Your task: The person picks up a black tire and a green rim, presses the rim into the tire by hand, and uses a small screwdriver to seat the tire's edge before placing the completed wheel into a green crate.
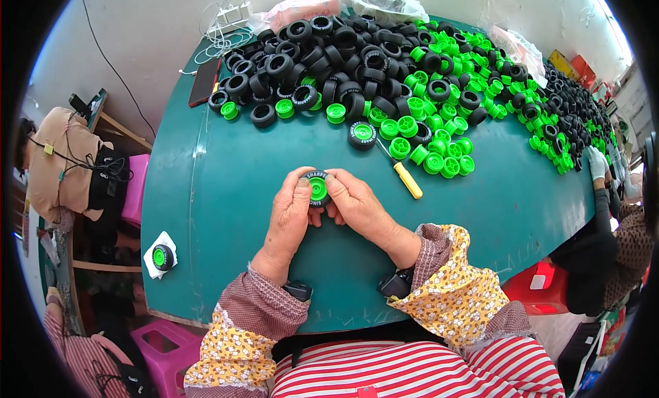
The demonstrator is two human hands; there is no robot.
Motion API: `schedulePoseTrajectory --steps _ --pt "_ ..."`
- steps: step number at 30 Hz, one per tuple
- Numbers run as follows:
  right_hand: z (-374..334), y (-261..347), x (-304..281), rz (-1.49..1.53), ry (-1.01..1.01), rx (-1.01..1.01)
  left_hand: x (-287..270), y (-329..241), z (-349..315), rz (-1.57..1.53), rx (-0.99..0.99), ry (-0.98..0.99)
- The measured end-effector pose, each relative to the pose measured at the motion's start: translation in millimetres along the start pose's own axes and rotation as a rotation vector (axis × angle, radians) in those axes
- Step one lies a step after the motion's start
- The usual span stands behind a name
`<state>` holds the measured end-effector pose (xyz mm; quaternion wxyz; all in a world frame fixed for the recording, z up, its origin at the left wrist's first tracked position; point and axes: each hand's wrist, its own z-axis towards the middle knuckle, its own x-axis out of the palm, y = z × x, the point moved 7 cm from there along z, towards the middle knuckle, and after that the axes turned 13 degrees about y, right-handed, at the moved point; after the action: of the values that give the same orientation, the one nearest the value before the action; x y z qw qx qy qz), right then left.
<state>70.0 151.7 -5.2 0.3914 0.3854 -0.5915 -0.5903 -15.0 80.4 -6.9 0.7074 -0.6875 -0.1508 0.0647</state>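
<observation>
Between both hands, over the near middle of the green table (233, 185), is a small toy wheel (318, 188): a black tyre with white lettering around a bright green rim. My left hand (290, 209) grips its left side, thumb on the tyre's face. From the other side my right hand (362, 204) holds it, thumb pressed near the rim and fingers curled beneath. Beyond them lies another fitted wheel (362, 134). Next to it is a screwdriver (406, 178) with a yellow handle, its shaft pointing at the green rims.
A large heap of black tyres (336, 55) and green rims (446, 144) covers the far side, stretching right. A fitted wheel (163, 257) rests on white paper at left. A phone (204, 82) and white cables lie far left. Other people sit at both sides; one gloved hand (597, 163) shows right.
</observation>
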Motion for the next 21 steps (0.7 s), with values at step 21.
schedulePoseTrajectory --steps 21 --pt "1.9 -15.2 1.3 0.279 0.014 0.095 -8.2 -6.0 3.7 -0.107 -0.005 0.034"
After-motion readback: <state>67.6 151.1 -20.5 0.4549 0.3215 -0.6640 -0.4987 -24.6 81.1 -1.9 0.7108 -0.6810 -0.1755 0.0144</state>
